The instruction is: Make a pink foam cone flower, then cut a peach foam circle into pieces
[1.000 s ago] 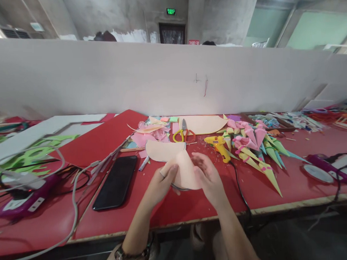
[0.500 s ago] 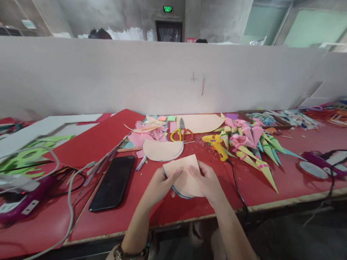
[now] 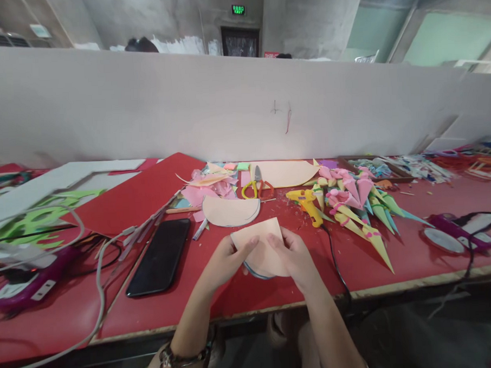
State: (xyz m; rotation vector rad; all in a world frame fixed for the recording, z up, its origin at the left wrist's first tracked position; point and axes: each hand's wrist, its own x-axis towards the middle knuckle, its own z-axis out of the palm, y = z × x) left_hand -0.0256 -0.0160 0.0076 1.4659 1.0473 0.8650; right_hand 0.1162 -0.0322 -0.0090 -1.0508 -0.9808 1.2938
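Observation:
A folded piece of cream sheet [image 3: 265,253] with a blue line along its curved lower edge is held above the red table by both hands. My left hand [image 3: 230,259] grips its left side, thumb on top and fingers behind. On the right side my right hand [image 3: 294,253] pinches it the same way. Just beyond lies a cream half-round piece [image 3: 231,211] with a dark outline. Behind that are yellow-and-red-handled scissors [image 3: 257,186] on a larger cream sheet [image 3: 286,174]. A yellow glue gun [image 3: 307,204] rests to the right.
A black phone [image 3: 159,257] lies left of my hands, near white cables [image 3: 100,282] and a purple power strip [image 3: 34,283]. Yellow, pink and blue cones [image 3: 358,198] are piled at the right. A red board [image 3: 136,197] lies at the back left.

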